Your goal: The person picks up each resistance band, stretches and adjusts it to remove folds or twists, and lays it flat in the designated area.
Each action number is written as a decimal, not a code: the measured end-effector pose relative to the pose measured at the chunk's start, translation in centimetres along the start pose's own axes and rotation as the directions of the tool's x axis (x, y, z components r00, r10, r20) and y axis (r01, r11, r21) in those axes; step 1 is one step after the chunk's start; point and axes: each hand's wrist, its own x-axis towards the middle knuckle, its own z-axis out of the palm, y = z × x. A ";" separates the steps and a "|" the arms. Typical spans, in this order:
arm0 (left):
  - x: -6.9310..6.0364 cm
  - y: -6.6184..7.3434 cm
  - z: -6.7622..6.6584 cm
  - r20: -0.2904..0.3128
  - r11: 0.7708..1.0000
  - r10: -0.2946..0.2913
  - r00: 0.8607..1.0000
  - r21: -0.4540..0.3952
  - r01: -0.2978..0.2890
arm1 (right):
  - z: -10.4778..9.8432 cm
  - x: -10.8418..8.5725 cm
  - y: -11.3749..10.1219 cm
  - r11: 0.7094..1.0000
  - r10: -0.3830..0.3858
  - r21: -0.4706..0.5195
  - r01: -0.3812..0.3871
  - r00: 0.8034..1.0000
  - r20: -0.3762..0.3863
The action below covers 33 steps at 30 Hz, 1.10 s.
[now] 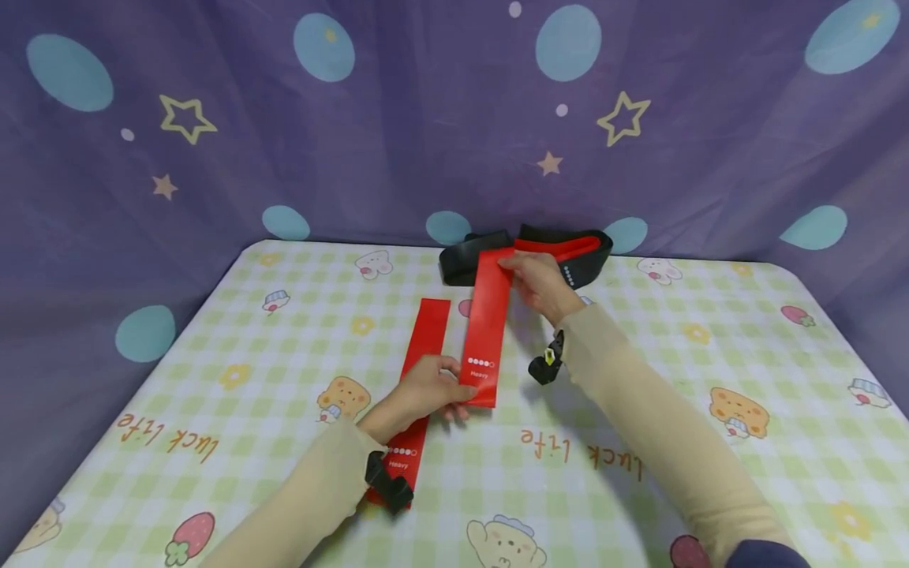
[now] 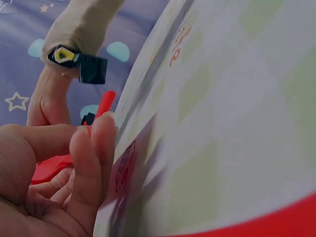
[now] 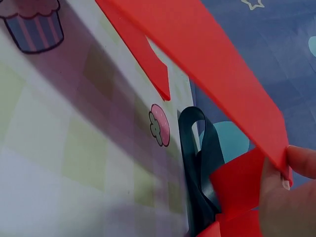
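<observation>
A red resistance band [image 1: 486, 323] printed "Heavy" is held stretched out flat above the table between both hands. My left hand [image 1: 426, 390] pinches its near end between thumb and fingers. At the far end, my right hand [image 1: 541, 280] pinches the band, also seen in the right wrist view as a red strip [image 3: 222, 74] running up from the thumb [image 3: 303, 160]. A second red "Heavy" band [image 1: 428, 323] lies on the table to the left, partly covered by my left hand and wrist. Only the held band's tip [image 2: 106, 102] shows past the left fingers.
Behind the right hand, a black band [image 1: 465, 260] and a black-and-red folded band [image 1: 589, 268] sit at the table's back edge against the purple curtain [image 1: 426, 118]. A checkered tablecloth [image 1: 639, 505] covers the table.
</observation>
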 end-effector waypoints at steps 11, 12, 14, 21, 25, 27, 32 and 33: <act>-3.3 -1.0 0.8 0.101 0.998 0.051 0.994 -0.043 -0.046 | 0.7 0.6 0.1 1.000 0.016 0.005 -0.017 1.000 0.026; -3.5 -1.0 0.8 0.104 0.998 0.053 0.993 -0.050 -0.048 | 0.7 0.7 0.2 1.000 0.016 -0.001 -0.016 1.000 0.024; -3.9 -1.1 1.0 0.117 0.996 0.061 0.991 -0.065 -0.053 | 0.7 0.8 0.5 1.000 0.015 -0.015 -0.015 1.000 0.014; -5.1 -1.6 1.4 0.172 0.999 0.014 0.985 -0.054 -0.005 | 0.6 1.2 1.4 0.997 0.013 -0.077 -0.012 1.000 0.019; -5.6 -1.6 1.5 0.201 0.999 -0.007 0.980 -0.037 0.015 | 0.5 1.3 2.0 0.981 0.034 -0.191 -0.032 0.999 0.006; -5.8 -1.5 1.6 0.219 1.000 -0.007 0.976 -0.028 0.013 | 0.4 1.4 2.3 0.966 0.050 -0.255 -0.050 0.999 -0.007; -6.2 -1.6 2.0 0.259 0.998 -0.044 0.965 -0.034 0.054 | 0.8 1.5 3.2 0.930 0.088 -0.359 -0.081 0.996 0.004; -6.3 -1.7 2.1 0.266 0.997 -0.055 0.962 -0.039 0.067 | 0.9 1.5 3.4 0.923 0.097 -0.376 -0.086 0.995 0.012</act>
